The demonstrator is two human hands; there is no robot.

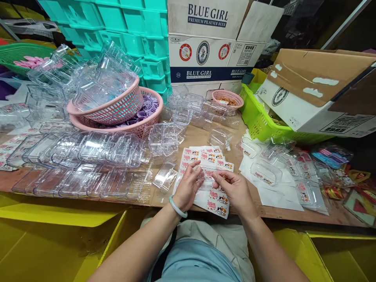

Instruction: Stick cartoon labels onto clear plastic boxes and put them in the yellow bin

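My left hand (pixel 188 188), with a pale bangle at the wrist, curls its fingers around a clear plastic piece (pixel 202 175) that is hard to make out. Close by on the right, my right hand (pixel 233 190) pinches thumb and forefinger together at a small sticker, mostly hidden by the fingertips. Beneath both hands lie sticker sheets (pixel 217 203) printed with cartoon cats and red lettering. A clear plastic lid (pixel 165 175) rests just left of the sheets. Farther right, a clear case (pixel 266 172) bearing a sticker sits on white backing paper (pixel 283 196).
Rows of clear cases (pixel 88 149) cover the left side. Behind them stand stacked pink baskets (pixel 117 107), turquoise crates (pixel 132 23) and a beer carton (pixel 202 51). A green basket (pixel 261 121) holds a tilted box (pixel 299 98). Yellow bins (pixel 53 243) flank my lap below the table edge.
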